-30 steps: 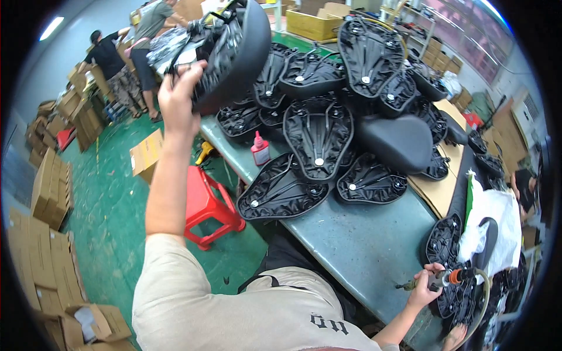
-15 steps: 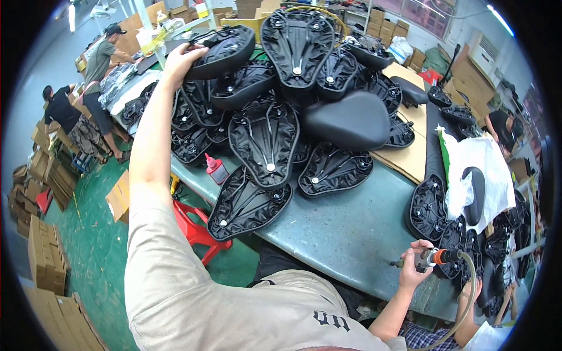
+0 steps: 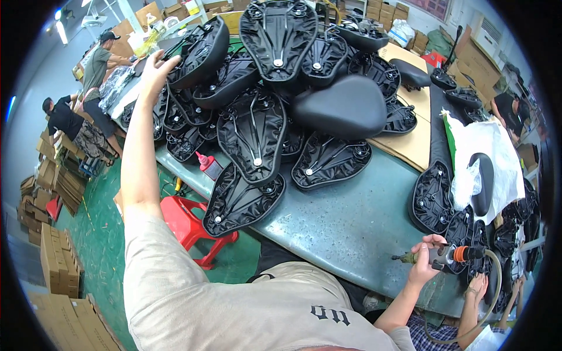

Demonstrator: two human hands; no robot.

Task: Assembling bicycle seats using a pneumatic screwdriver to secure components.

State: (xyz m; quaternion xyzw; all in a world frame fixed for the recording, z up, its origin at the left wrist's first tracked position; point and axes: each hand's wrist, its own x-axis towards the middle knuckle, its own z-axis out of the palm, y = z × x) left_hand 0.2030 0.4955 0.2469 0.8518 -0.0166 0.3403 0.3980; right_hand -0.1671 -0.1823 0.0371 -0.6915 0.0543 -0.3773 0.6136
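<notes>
My left hand [image 3: 157,71] is stretched far out to the left, fingers apart, close to the rim of a tilted black bicycle saddle [image 3: 201,55]. Whether a fingertip still touches that rim is hard to make out. My right hand [image 3: 422,266] grips an air screwdriver [image 3: 440,255] with an orange collar, its tip pointing left above the table. Several saddles lie piled with undersides up, metal rails showing, among them a large one [image 3: 253,137] and one at the near edge [image 3: 243,202]. One saddle [image 3: 342,108] rests with its smooth top up.
A red bottle [image 3: 208,165] stands on the green table [image 3: 328,219] beside the pile. A red stool [image 3: 184,225] is below the table's left edge. The air hose [image 3: 497,292] curves down at right, near a co-worker's hands [image 3: 477,286]. Cardboard [image 3: 410,137] lies under saddles at right.
The far-left saddle has tipped up steeply on its side, and my left hand has come away from its edge, moving left. My right hand and the screwdriver shifted slightly right.
</notes>
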